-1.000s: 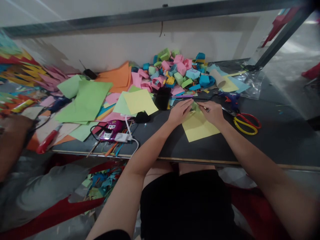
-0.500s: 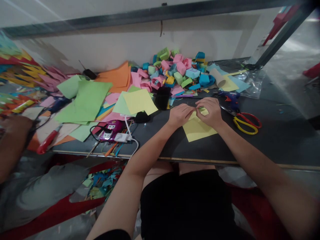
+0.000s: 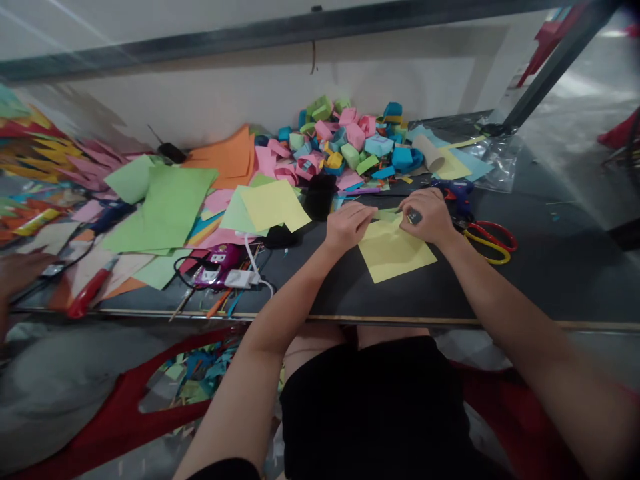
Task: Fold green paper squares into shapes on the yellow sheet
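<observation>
A square sheet of yellow paper [image 3: 397, 253] lies on the dark table in front of me. My left hand [image 3: 349, 225] is closed at its far left corner, fingertips pinching the paper. My right hand [image 3: 427, 215] pinches the far edge further right, thumb and forefinger bent into a ring. Between the two hands the far edge shows a raised, folded-over strip in a greener shade. Beside my right hand lie scissors [image 3: 493, 235] with red and yellow handles, partly hidden by my wrist. Behind them rests a blue glue gun [image 3: 460, 195].
Small folded paper pieces [image 3: 350, 137] in several colours are heaped by the wall. A cardboard tube [image 3: 429, 153] lies right of them. To the left are green sheets [image 3: 170, 207], a purple power strip [image 3: 219, 265], and a red-handled cutter [image 3: 91, 290]. A co-worker's hand [image 3: 23, 270] is at far left.
My hands have drawn slightly apart along the far edge, so the folded strip shows between them. The co-worker's hand at far left has shifted, and the view has turned a little.
</observation>
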`<action>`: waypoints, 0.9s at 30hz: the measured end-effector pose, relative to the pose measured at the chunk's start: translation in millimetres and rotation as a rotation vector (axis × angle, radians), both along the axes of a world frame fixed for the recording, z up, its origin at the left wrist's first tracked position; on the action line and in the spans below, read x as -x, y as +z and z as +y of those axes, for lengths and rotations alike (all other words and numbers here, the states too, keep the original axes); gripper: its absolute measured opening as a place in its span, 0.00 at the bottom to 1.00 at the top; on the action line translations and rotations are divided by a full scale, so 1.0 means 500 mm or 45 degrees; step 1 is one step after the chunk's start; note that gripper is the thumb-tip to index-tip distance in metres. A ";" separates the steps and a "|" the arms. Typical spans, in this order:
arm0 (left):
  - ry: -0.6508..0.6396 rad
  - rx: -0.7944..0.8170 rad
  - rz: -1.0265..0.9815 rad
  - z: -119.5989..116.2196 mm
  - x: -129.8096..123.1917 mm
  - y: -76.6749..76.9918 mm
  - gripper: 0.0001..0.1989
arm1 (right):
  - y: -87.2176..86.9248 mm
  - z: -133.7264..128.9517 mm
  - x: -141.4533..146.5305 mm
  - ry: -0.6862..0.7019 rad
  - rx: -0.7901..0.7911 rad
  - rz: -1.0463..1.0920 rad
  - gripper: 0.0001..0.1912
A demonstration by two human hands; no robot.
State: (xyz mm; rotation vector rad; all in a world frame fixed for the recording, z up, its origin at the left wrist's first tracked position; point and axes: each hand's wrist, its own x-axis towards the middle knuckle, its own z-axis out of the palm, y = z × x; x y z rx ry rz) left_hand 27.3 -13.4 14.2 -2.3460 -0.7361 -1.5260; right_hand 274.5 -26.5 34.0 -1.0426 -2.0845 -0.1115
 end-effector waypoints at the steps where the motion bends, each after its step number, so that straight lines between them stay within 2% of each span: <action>1: 0.007 0.009 -0.022 0.004 0.006 0.002 0.12 | 0.001 0.002 -0.006 -0.019 0.002 0.023 0.07; 6: -0.005 0.104 0.103 0.000 0.006 -0.002 0.12 | 0.010 -0.016 0.021 -0.049 -0.094 0.126 0.06; 11: -0.055 0.087 0.216 -0.017 -0.022 -0.014 0.14 | 0.009 -0.033 0.067 0.032 -0.047 0.051 0.06; 16: -0.083 0.170 0.205 -0.017 -0.026 -0.015 0.15 | 0.005 -0.029 0.060 0.014 -0.059 0.040 0.05; 22: -0.078 0.148 0.191 -0.017 -0.028 -0.015 0.15 | 0.007 -0.029 0.056 0.070 -0.084 0.003 0.06; 27: -0.125 0.098 0.117 -0.018 -0.030 -0.009 0.12 | 0.012 -0.029 0.054 0.032 -0.039 -0.009 0.08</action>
